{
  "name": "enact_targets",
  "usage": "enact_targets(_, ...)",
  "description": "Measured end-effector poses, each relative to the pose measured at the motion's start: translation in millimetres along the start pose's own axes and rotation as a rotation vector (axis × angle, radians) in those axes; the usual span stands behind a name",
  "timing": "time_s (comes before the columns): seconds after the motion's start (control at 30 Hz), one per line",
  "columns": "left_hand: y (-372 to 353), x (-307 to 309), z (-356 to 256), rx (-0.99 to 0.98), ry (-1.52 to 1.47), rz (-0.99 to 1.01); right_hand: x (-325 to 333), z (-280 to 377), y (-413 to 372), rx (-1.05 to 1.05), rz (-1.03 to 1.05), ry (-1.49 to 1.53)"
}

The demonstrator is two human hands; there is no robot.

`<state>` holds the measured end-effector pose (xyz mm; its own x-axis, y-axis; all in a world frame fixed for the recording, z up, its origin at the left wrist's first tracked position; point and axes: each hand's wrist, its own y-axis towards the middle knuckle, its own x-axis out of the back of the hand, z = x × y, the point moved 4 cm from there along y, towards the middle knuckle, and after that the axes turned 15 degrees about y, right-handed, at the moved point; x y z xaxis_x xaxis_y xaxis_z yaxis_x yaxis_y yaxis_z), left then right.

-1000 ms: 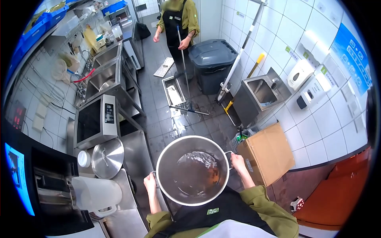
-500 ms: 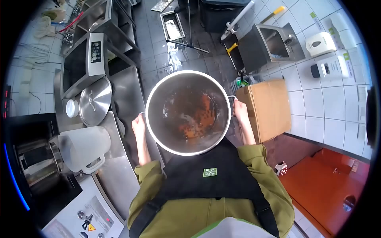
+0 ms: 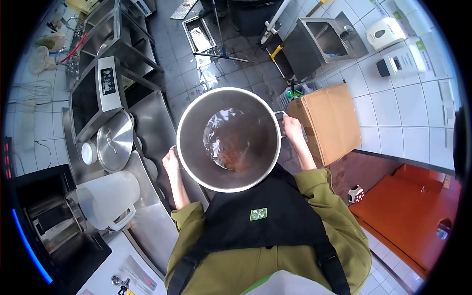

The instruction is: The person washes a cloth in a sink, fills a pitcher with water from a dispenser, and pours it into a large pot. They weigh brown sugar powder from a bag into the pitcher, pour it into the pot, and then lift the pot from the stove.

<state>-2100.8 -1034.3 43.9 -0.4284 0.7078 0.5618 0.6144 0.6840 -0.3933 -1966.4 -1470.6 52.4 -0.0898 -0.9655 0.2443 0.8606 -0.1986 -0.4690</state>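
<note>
A large steel stockpot [image 3: 196, 157] hangs in front of my apron [image 3: 290, 196], its open mouth facing up. My left hand [image 3: 171, 162] is closed round the loop handle on one side. On the opposite side, my right hand [image 3: 292, 129] grips the other handle [image 3: 279, 113]. Dark, shiny liquid [image 3: 241, 130] lies at the bottom of the pot, with a reddish-brown patch of small bits toward the near side. What the bits are I cannot make out.
On the left steel counter stand a round pot lid [image 3: 115, 140], a white tub [image 3: 89, 153] and a translucent pitcher [image 3: 110, 194]. A cardboard box [image 3: 332, 123] stands close to my right hand. Wet floor tiles [image 3: 211, 73], a squeegee [image 3: 221, 56] and a hand sink [image 3: 327, 42] lie ahead.
The view has turned slightly, and the pot has shifted a little left in it. Liquid has sloshed inside, covering more of the reddish-brown patch. Both hands keep hold of the handles.
</note>
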Motion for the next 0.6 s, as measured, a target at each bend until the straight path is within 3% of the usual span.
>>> enact_targets(0.27,-1,-11,-7,-0.007,0.001,0.001,14,-12,-8,0.063,0.004,0.099)
enact_targets(0.4,4,-12,-24,-0.020,-0.026,0.005,13,-11,-9,-0.018,0.019,0.201)
enact_targets(0.6,7,-4,-9,-0.040,-0.052,0.003,2,-14,-9,0.009,-0.008,0.126)
